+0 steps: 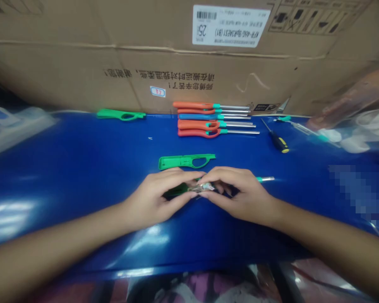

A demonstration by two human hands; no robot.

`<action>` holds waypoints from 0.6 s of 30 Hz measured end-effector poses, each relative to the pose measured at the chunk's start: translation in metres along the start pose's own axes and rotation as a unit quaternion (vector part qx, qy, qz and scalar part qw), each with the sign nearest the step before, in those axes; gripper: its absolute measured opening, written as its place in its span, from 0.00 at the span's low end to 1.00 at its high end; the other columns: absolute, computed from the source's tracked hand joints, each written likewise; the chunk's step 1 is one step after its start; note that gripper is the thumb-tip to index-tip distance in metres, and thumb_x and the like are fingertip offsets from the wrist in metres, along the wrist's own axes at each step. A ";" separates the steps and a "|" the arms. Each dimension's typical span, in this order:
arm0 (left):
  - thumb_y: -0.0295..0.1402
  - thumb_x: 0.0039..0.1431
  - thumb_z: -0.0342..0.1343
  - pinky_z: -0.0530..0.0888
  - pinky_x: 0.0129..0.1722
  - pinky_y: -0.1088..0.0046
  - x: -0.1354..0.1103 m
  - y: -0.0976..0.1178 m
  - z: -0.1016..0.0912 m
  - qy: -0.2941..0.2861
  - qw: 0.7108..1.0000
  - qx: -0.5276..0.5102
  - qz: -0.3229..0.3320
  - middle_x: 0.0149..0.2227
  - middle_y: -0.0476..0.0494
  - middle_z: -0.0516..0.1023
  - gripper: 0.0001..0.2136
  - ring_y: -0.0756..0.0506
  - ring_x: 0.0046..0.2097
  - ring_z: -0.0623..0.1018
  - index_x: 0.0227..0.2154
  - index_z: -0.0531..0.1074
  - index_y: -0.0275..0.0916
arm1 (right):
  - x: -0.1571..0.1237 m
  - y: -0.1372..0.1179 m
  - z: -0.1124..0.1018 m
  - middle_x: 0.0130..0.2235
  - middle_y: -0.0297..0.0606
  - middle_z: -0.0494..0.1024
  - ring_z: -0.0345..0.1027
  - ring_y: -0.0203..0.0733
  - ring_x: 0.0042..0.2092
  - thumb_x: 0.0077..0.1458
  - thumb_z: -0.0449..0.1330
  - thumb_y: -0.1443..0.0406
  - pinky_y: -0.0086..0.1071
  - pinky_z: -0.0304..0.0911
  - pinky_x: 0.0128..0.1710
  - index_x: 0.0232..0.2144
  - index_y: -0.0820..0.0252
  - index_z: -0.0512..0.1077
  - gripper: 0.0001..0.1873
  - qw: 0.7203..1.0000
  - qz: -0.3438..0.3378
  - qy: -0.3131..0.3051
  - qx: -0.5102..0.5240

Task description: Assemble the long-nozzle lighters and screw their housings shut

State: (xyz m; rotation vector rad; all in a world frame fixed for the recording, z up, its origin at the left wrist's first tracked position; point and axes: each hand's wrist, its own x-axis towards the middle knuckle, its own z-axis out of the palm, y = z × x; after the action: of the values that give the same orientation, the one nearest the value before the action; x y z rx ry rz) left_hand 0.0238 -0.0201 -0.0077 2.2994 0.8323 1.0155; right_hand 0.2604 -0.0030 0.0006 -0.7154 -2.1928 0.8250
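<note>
My left hand [161, 191] and my right hand [243, 191] meet over the table, thumbs and fingers pinched together on a small lighter part [206, 186]. The part looks pale and partly metallic; its exact kind is too blurred to tell. Under my left fingers shows a green lighter shell piece [177, 190], partly hidden. Past my right hand sticks out a metal lighter tube [268, 179] with a teal collar. Just beyond my fingers lies an open green lighter shell half [186, 162], its hollow side up.
Several orange and red lighters and a blue lighter [194, 116] lie stacked before a cardboard box [82, 75]. A green lighter handle [120, 114] is at left, a screwdriver [278, 141] at right. Clear plastic [19, 126] and bags [372, 126] flank the blue table [82, 168].
</note>
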 end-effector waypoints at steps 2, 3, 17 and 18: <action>0.25 0.63 0.62 0.78 0.48 0.74 0.000 0.001 -0.002 0.017 1.000 0.013 -0.002 0.47 0.39 0.83 0.19 0.47 0.47 0.82 0.56 0.73 0.35 | 0.000 0.000 -0.002 0.34 0.29 0.72 0.60 0.30 0.29 0.60 0.65 0.68 0.25 0.59 0.29 0.48 0.56 0.69 0.15 1.000 0.020 0.006 -0.013; 0.25 0.63 0.62 0.78 0.48 0.74 0.001 0.001 -0.004 0.028 0.999 0.020 -0.005 0.47 0.39 0.83 0.18 0.47 0.46 0.82 0.56 0.74 0.35 | -0.001 0.000 -0.003 0.36 0.30 0.71 0.61 0.30 0.30 0.59 0.65 0.67 0.26 0.60 0.30 0.50 0.55 0.66 0.18 0.999 0.031 0.005 -0.026; 0.27 0.60 0.64 0.77 0.38 0.74 0.005 0.001 -0.014 0.048 0.998 -0.002 -0.033 0.34 0.45 0.79 0.08 0.50 0.35 0.78 0.42 0.79 0.35 | 0.000 0.009 -0.016 0.46 0.39 0.73 0.68 0.39 0.39 0.70 0.52 0.61 0.34 0.62 0.36 0.43 0.56 0.71 0.09 0.938 -0.050 -0.201 -0.277; 0.27 0.60 0.64 0.76 0.36 0.75 0.004 0.001 -0.014 0.046 0.998 -0.004 -0.042 0.33 0.45 0.79 0.08 0.50 0.33 0.77 0.42 0.79 0.35 | 0.001 0.008 -0.016 0.46 0.39 0.73 0.68 0.39 0.39 0.70 0.52 0.61 0.34 0.62 0.36 0.44 0.56 0.71 0.09 0.937 -0.050 -0.205 -0.278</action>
State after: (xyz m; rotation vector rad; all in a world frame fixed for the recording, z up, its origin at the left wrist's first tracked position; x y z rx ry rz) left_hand 0.0157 -0.0151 0.0030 2.2044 0.9514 1.0919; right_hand 0.2741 0.0082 0.0046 -0.7291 -2.8651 0.3049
